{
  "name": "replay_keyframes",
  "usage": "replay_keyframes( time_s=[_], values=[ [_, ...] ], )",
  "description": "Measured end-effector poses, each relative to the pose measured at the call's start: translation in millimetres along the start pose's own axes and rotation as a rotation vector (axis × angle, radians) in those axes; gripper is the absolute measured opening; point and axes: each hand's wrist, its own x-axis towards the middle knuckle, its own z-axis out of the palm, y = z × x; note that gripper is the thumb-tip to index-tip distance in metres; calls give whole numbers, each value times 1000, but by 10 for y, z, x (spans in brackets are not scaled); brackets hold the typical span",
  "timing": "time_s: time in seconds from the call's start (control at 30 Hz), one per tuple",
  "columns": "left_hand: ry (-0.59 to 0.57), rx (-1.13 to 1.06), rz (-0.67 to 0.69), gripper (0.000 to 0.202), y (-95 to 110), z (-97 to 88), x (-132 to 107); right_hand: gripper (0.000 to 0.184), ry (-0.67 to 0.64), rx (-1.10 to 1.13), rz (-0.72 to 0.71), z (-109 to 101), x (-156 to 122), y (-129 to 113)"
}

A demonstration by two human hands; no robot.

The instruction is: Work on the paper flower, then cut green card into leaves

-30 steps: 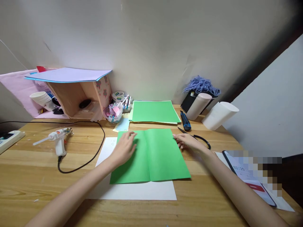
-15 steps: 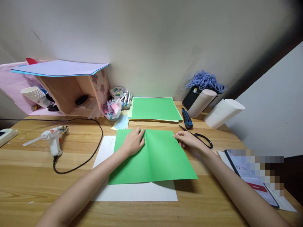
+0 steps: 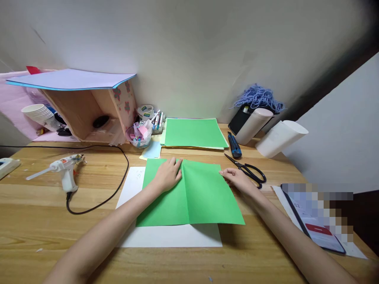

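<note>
A green sheet of paper with a centre crease lies on a white sheet on the wooden table. My left hand rests flat on the green sheet's left half, fingers stretched along the crease near the top edge. My right hand touches the green sheet's right edge near its top corner, fingers bent at the paper's edge; I cannot see whether they pinch it. Black scissors lie just right of that hand.
A stack of green and pale paper lies behind. A blue cutter, white rolls, purple yarn, a glue gun with black cord, a scrap bowl, a box shelf and a phone surround the sheets.
My left hand slid right from the sheet's left part to the crease. The right hand shifted slightly along the right edge, off the scissors. The view tilted a little.
</note>
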Motion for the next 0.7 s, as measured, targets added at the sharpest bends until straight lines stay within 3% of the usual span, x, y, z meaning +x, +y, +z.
replay_keyframes(
  time_s=[0.13,0.33,0.5,0.7],
  values=[
    [13,18,8,44,-3,13,-9,37,6,22,20,9,-112,-64],
    [36,16,-41,46,7,-48,-31,33,-196,-18,27,-51,-139,-128],
    [87,4,22,48,60,-120,-84,34,-48,-67,-95,-112,165,-32],
    [7,-75,77,64,52,64,-123,35,-52,-97,-88,-147,347,-55]
  ],
)
